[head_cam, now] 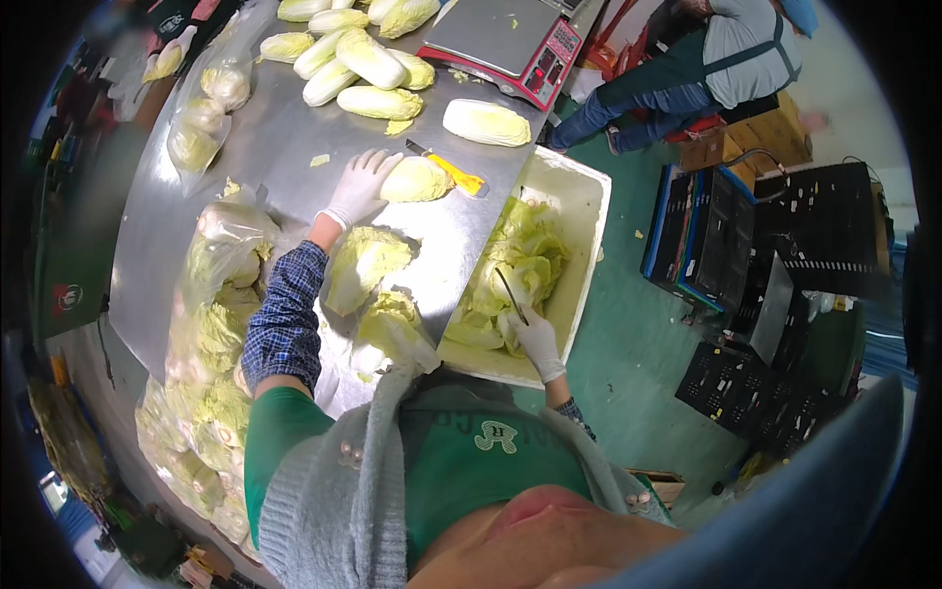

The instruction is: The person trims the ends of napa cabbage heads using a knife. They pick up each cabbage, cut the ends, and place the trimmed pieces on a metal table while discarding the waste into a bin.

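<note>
My left hand [363, 184], in a white glove, lies with fingers apart against the stem end of a napa cabbage [416, 180] on the steel table [287, 132]. Just beyond that cabbage rests a yellow utility knife [456, 174]. Two leafy cabbages [368, 266] [391, 335] lie nearer to me. My right hand [539, 342], also gloved, is over a white foam box [595, 243] of loose cabbage leaves [541, 258]. It holds a thin dark-bladed knife [511, 294], whose handle is mostly hidden by the fingers.
Bagged cabbages [221, 324] line the table's left side. Several pale cabbages [368, 59] are piled at the far end, beside a red digital scale [508, 44]. Another person [706, 66] bends at the upper right, near black crates [706, 235]. A gloved hand [176, 55] holds cabbage at the upper left.
</note>
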`<action>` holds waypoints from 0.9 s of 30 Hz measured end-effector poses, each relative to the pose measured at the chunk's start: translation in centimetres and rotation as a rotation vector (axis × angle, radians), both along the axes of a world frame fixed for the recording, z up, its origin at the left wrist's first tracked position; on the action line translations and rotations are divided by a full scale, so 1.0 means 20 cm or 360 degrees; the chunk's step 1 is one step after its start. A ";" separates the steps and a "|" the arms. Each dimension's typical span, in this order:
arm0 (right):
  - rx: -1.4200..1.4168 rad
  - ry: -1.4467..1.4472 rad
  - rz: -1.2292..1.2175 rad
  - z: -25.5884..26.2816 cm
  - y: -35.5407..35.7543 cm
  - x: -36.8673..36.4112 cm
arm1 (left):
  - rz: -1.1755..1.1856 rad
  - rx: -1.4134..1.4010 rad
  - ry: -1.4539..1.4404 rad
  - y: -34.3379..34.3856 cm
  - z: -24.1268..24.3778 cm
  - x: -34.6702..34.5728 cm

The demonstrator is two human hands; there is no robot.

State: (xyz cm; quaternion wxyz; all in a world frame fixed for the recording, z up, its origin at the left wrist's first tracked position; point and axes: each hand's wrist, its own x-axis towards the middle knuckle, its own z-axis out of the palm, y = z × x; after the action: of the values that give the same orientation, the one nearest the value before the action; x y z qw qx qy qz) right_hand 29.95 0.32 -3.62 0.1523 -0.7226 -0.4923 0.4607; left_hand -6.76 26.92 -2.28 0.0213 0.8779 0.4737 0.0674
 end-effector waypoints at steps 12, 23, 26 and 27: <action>0.0295 -0.0104 0.0182 -0.01 0.04 -0.04 | 0.0613 0.0149 -0.0906 -0.40 0.04 -0.04; 0.0406 -0.0118 0.0358 0.00 0.16 -0.23 | 0.0778 -0.0041 -0.1404 -0.99 0.09 0.20; 0.0332 -0.0060 0.0396 0.01 0.21 -0.31 | 0.0900 -0.0074 -0.1523 -1.16 0.09 0.24; 0.0282 -0.0014 0.0408 0.04 0.22 -0.34 | 0.0945 -0.0083 -0.1539 -1.23 0.08 0.24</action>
State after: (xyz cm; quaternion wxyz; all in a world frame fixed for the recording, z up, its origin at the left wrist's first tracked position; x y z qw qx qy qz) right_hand 23.08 4.81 -2.77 0.1533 -0.6394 -0.6200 0.4280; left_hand -1.93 2.38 -0.67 0.2377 0.5755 0.6380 0.4531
